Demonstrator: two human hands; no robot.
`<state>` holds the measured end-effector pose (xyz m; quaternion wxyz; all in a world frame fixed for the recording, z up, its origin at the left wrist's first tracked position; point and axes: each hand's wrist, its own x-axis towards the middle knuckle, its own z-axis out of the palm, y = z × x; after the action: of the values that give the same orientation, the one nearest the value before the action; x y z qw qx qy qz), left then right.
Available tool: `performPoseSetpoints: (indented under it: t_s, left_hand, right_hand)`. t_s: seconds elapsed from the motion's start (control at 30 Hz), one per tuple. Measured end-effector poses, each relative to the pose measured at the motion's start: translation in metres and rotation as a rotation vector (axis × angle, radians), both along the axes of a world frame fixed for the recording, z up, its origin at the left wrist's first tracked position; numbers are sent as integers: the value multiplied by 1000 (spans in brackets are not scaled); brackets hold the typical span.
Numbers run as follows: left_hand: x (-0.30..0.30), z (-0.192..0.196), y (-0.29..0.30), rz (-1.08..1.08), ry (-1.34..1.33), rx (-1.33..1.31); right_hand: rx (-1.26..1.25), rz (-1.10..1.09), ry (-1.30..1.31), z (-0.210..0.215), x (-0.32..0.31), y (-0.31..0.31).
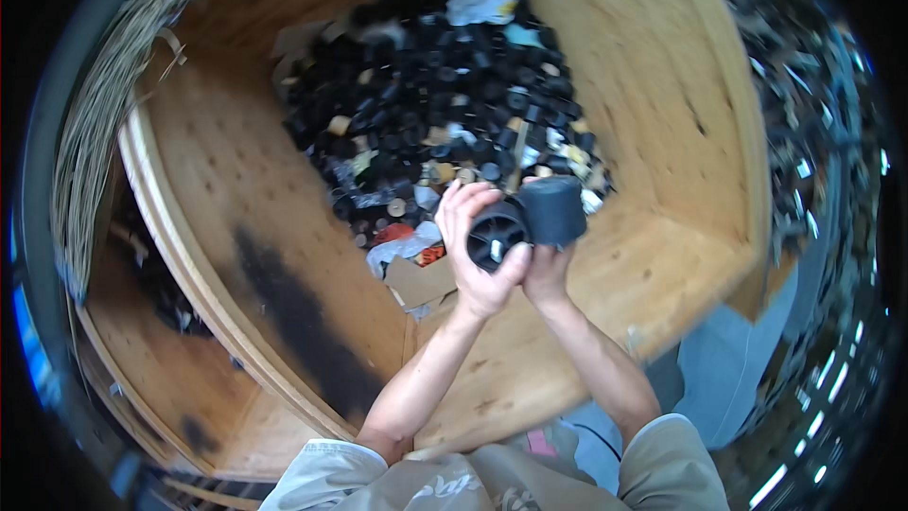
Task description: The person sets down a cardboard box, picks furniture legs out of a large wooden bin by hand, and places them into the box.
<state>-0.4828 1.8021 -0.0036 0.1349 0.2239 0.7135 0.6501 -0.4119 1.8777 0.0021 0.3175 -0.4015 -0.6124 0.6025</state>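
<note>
My left hand [484, 290] is closed around a black spoked wheel [496, 227], thumb on its near side and fingers on its far left. The wheel's open face, with spokes and a pale hub, is turned up toward me. Right beside it, my right hand [546, 274] holds a dark grey cylinder [556, 211] from below; most of its fingers are hidden behind it. The two pieces are side by side, touching or almost so. Both hands are over the near part of a deep wooden bin [653, 85].
Many small black cylindrical pieces [445, 85] fill the bin's bottom, mixed with tan bits, plastic wrap and a white bag [484, 3]. Cardboard [421, 282] lies at the near end. A bundle of ties [99, 142] hangs at left. Another wooden bin [180, 360] adjoins; scrap is heaped right.
</note>
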Motion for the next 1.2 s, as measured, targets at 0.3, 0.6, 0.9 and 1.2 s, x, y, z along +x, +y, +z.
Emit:
performPoseSetpoints:
  t_s: [0.3, 0.6, 0.9, 1.2]
  left_hand:
    - [290, 149, 14, -770, -149, 394]
    - [348, 86, 17, -1433, 128, -322]
    - [116, 26, -10, -660, 214, -290]
    - [-38, -218, -10, -330, -75, -1014]
  right_hand:
    - [146, -661, -83, 150, 351, -69]
    - [-327, -913, -1015, -14, 603, -131]
    - [360, -475, -569, 87, 371, 46]
    - [618, 953, -785, -8, 71, 234]
